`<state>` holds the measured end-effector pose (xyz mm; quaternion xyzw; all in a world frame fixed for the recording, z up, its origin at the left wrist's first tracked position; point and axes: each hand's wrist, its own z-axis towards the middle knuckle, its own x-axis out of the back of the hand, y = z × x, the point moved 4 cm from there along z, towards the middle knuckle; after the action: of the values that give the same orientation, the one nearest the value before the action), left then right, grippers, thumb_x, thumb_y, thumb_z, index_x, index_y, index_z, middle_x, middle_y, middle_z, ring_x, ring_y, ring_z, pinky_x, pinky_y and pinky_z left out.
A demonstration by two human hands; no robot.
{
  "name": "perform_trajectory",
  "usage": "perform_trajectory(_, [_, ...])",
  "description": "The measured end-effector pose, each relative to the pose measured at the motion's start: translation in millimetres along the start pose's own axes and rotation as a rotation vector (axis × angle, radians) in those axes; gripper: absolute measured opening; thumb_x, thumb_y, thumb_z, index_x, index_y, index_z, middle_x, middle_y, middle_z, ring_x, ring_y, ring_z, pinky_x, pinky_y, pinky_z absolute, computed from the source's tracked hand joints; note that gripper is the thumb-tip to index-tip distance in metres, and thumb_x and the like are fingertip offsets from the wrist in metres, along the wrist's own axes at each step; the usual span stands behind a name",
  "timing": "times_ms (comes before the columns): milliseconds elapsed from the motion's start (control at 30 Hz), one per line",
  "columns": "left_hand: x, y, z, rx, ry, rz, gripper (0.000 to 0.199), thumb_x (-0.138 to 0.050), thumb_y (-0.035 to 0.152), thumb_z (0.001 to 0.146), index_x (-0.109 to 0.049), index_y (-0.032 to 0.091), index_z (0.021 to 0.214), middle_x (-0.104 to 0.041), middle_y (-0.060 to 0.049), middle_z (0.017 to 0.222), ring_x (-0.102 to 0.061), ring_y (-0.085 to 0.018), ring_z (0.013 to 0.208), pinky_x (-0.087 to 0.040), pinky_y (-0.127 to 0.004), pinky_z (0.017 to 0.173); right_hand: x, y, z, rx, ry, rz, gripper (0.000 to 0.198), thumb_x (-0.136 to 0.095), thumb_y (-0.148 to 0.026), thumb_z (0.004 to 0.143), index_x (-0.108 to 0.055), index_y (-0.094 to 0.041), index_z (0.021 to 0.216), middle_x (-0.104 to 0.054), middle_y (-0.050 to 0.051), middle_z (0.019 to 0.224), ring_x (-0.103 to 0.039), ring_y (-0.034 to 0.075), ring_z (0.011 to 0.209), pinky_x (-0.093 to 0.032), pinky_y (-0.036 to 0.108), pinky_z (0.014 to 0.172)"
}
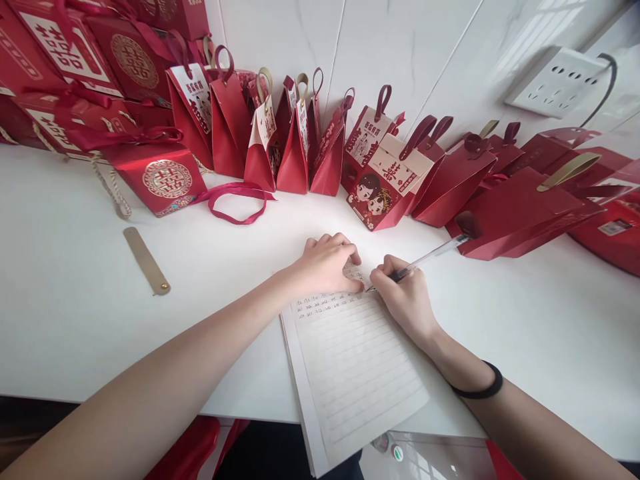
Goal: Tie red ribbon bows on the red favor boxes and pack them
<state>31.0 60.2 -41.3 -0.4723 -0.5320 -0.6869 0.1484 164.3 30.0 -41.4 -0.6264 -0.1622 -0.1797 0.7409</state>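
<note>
1. One white table (530,347) fills most of the view, its near edge running from 8 o'clock to 4.
2. A pale tiled wall (390,40) stands at 12 o'clock, behind the table.
3. Many red gift bags (227,127) with ribbon handles line the table along the wall, from 11 o'clock round to 2; one near 1 o'clock bears two cartoon figures.
4. Several red boxes (133,63) are stacked at 10 o'clock, some with gold or white emblems.
5. An open notebook (365,380) lies at 6 o'clock, its lower end past the table's near edge; rows of handwritten figures cross its upper lines, ruled lines run below.
6. A white power socket (555,83) is on the wall at 2 o'clock.
7. The left hand (330,265) rests at the notebook's 12 o'clock, fingers bent and thumb spread apart from them, on the page and gripping nothing.
8. The right hand (407,293), at the notebook's 1 o'clock, is closed around a pen (435,255). The pen slants up toward 2 o'clock; its tip seems to touch the page, though that spot is small and hard to read.
9. A gold strap (147,261) lies flat at 9 o'clock.
10. A black band (493,383) circles the right wrist.
</note>
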Motion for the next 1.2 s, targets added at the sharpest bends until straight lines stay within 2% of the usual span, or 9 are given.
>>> perform_trajectory(467, [-1,-2,1,0.005,0.002,0.011,0.033,-0.06,0.045,0.067,-0.058,0.023,0.091,-0.051,-0.002,0.11,-0.045,-0.024,0.108,-0.03,-0.038,0.092,-3,-2,-2,-0.002,-0.052,-0.039,0.026,-0.048,-0.024,0.066,-0.028,-0.019,0.05,-0.025,-0.007,0.047,-0.024,0.007,0.046,-0.019,0.019,0.041])
perform_trajectory(633, [2,-2,0,-0.013,0.001,-0.011,0.036,-0.063,0.047,0.066,-0.06,0.024,0.094,-0.053,-0.003,0.111,-0.047,-0.026,0.108,-0.032,-0.043,0.094,7,6,7,-0.043,0.025,0.039,0.033,-0.054,-0.039,0.078,-0.037,-0.019,0.059,-0.037,-0.006,0.049,-0.031,0.007,0.042,-0.027,0.02,0.042])
perform_trajectory(733, [6,-2,-2,0.009,0.006,-0.062,0.032,-0.062,0.039,0.07,-0.061,0.023,0.098,-0.057,-0.004,0.114,-0.05,-0.025,0.109,-0.033,-0.044,0.097,16,12,18,0.024,0.049,-0.013,0.032,-0.054,-0.05,0.079,-0.047,-0.019,0.072,-0.05,-0.003,0.059,-0.036,0.008,0.039,-0.031,0.022,0.041])
perform_trajectory(800, [9,-6,-3,0.063,0.049,-0.177,0.03,-0.058,0.035,0.073,-0.06,0.022,0.101,-0.061,-0.004,0.108,-0.057,-0.022,0.1,-0.039,-0.039,0.093,20,17,25,0.067,0.041,-0.106,0.029,-0.054,-0.048,0.079,-0.051,-0.02,0.081,-0.057,0.0,0.07,-0.039,0.008,0.037,-0.036,0.024,0.042])
perform_trajectory(867, [15,-14,-3,0.107,0.145,-0.311,0.025,-0.054,0.03,0.076,-0.06,0.02,0.099,-0.064,-0.004,0.1,-0.061,-0.018,0.088,-0.046,-0.033,0.083,23,22,32,0.136,0.022,-0.203,0.023,-0.051,-0.043,0.081,-0.055,-0.021,0.088,-0.061,0.003,0.082,-0.048,0.011,0.042,-0.043,0.027,0.049])
perform_trajectory(933, [26,-24,-1,0.108,0.296,-0.388,0.019,-0.05,0.025,0.078,-0.059,0.019,0.093,-0.065,-0.004,0.1,-0.061,-0.016,0.084,-0.049,-0.029,0.078,23,24,36,0.293,-0.018,-0.274,0.021,-0.045,-0.038,0.083,-0.059,-0.023,0.09,-0.061,0.005,0.091,-0.06,0.017,0.064,-0.048,0.03,0.063])
perform_trajectory(1033, [54,-39,-5,0.09,0.597,-0.359,0.018,-0.046,0.019,0.078,-0.055,0.02,0.093,-0.063,-0.004,0.104,-0.06,-0.015,0.088,-0.048,-0.031,0.081,22,27,40,0.437,-0.083,-0.326,0.029,-0.035,-0.032,0.086,-0.061,-0.025,0.097,-0.061,0.008,0.1,-0.061,0.022,0.089,-0.049,0.033,0.077])
perform_trajectory(1133, [91,-52,-24,0.078,1.001,-0.158,0.026,-0.044,0.014,0.078,-0.048,0.02,0.103,-0.056,-0.008,0.111,-0.054,-0.018,0.106,-0.045,-0.035,0.09,23,31,43,0.387,-0.068,-0.31,0.035,-0.035,-0.032,0.085,-0.055,-0.026,0.112,-0.06,0.007,0.109,-0.061,0.022,0.093,-0.05,0.036,0.082])
perform_trajectory(1200, [110,-63,-47,0.142,1.275,-0.002,0.033,-0.042,0.012,0.078,-0.041,0.02,0.11,-0.047,-0.013,0.121,-0.044,-0.021,0.119,-0.04,-0.039,0.096,24,33,45,0.314,-0.039,-0.256,0.04,-0.037,-0.035,0.082,-0.049,-0.026,0.119,-0.061,0.008,0.109,-0.064,0.022,0.088,-0.051,0.036,0.079])
